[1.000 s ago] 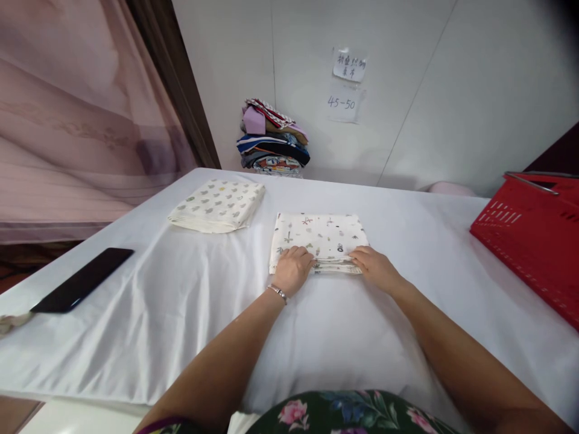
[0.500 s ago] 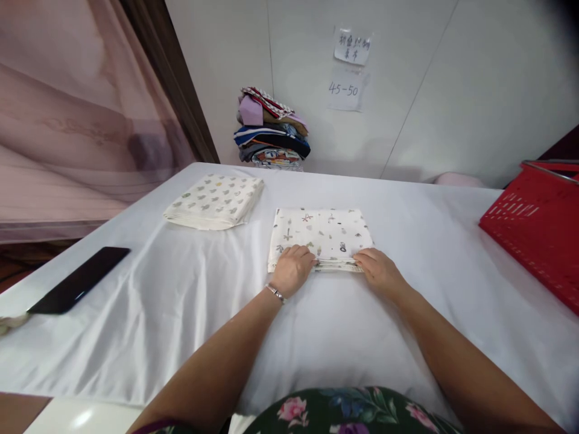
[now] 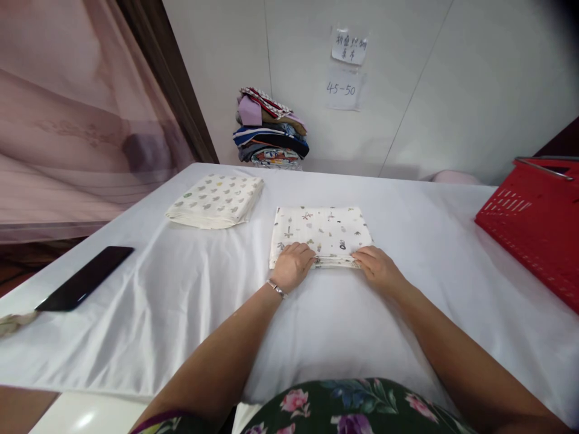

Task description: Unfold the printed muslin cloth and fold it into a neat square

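Note:
A folded white cloth with small prints (image 3: 323, 232) lies flat in the middle of the white-covered table (image 3: 190, 301). My left hand (image 3: 292, 268) rests on its near left corner, fingers curled over the edge. At the near right corner sits my right hand (image 3: 377, 268), its fingers pinching the stacked layers of the edge. A bracelet is on my left wrist.
A second folded printed cloth (image 3: 215, 201) lies at the back left. A black phone (image 3: 84, 284) sits near the left edge. A red plastic basket (image 3: 536, 226) stands at the right. A pile of coloured fabrics (image 3: 270, 137) is stacked against the wall.
Both hands stay on the near edge of the folded cloth. Only the camera view has shifted slightly.

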`<state>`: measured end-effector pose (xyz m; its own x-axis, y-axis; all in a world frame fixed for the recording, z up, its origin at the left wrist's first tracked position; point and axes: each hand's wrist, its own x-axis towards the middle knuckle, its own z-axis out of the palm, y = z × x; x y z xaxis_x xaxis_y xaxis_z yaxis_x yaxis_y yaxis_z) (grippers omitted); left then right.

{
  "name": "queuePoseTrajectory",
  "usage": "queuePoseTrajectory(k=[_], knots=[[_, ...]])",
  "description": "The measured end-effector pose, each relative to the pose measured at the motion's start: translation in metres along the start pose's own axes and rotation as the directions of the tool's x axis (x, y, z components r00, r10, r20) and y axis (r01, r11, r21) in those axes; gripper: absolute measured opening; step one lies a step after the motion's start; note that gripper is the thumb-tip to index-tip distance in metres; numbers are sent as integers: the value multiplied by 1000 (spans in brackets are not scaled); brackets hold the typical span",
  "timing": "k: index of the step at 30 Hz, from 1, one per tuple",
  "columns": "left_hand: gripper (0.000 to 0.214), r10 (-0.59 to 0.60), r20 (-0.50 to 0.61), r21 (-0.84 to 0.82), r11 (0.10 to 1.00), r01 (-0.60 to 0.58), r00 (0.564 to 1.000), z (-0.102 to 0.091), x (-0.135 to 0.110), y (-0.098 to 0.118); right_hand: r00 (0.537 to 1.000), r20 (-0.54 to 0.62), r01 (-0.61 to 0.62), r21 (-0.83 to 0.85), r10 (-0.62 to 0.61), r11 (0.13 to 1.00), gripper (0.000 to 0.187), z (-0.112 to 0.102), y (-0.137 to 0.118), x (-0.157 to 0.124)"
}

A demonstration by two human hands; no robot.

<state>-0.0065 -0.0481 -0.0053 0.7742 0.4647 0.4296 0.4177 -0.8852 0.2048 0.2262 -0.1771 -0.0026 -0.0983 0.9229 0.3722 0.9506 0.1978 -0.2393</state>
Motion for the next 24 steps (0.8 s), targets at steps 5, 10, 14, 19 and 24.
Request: queuePoseTrajectory(k=[5, 10, 14, 19, 24], knots=[[15, 13, 5, -20, 1000, -13, 1000, -2, -3, -1, 997, 75, 2, 41, -5, 999, 29, -5, 2, -1], [13, -23, 11, 7, 1000, 23, 1000, -4, -5, 0, 997, 72, 1, 37, -4, 999, 30, -6, 4, -3], [13, -23, 38, 37, 999, 22, 999, -5, -6, 1, 997, 79, 0, 56, -5, 998, 31, -7, 6, -4], [13, -16, 47, 54, 998, 13, 999, -4, -3, 1, 997, 82, 2, 94, -10, 996, 37, -9, 8, -5], [16, -16, 35, 103, 995, 12, 999, -3, -1, 3, 1000, -14, 5, 77, -4, 997, 40, -3, 10, -8]])
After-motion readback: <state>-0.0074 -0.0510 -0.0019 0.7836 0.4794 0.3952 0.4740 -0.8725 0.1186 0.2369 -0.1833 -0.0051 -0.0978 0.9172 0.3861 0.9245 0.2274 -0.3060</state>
